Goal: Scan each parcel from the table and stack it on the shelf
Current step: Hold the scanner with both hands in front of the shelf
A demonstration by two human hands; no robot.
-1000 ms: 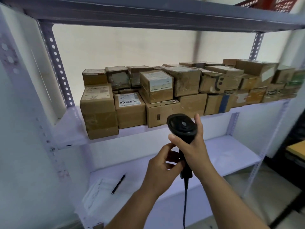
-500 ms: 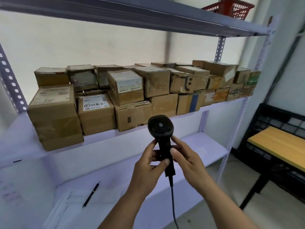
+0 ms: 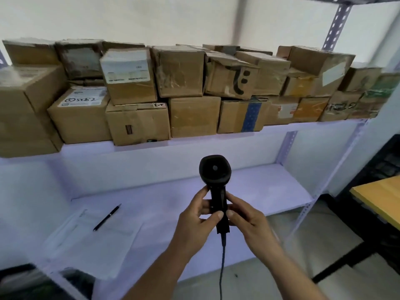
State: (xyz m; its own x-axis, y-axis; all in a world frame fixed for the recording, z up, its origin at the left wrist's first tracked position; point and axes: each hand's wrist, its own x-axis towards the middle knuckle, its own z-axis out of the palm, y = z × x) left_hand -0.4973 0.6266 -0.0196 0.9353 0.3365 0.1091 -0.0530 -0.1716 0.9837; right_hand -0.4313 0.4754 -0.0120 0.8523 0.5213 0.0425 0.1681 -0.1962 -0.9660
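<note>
A black handheld barcode scanner [image 3: 215, 172] stands upright in front of me, its cable hanging down. My left hand [image 3: 195, 221] pinches its handle from the left and my right hand [image 3: 246, 219] pinches it from the right, thumbs near each other on the grip. Behind the scanner, several brown cardboard parcels [image 3: 136, 124] are stacked in two layers along the pale shelf board [image 3: 194, 144], filling it from left to right.
The lower shelf [image 3: 249, 191] holds sheets of paper [image 3: 93, 245] and a black pen [image 3: 107, 217] at the left. A perforated metal upright [image 3: 334, 27] stands at the right. A yellow-topped table [image 3: 378, 200] on a black frame is at the far right.
The view has swung right and closer to the shelf. My hands slid lower on the scanner handle; both now pinch it where the right alone gripped it a second ago.
</note>
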